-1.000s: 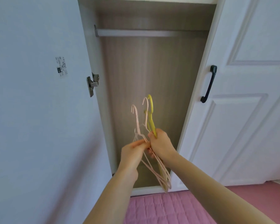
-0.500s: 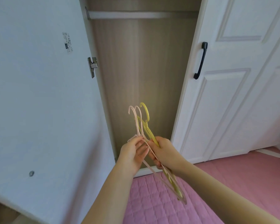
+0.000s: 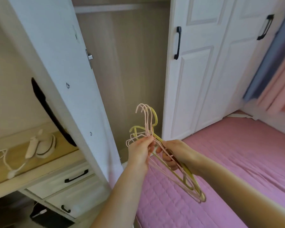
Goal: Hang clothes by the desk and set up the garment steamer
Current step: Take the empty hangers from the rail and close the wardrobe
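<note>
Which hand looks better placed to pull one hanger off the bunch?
Probably left: the left hand only pinches the hangers by their necks, while the right hand grips the bunch.

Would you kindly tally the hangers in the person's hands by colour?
Pink hangers: 3, going by the hooks
Yellow-green hangers: 1, perhaps more; the bundle overlaps
Total: at least 4, gripped by the left hand and right hand

Bare forearms — no sleeves, rings
</note>
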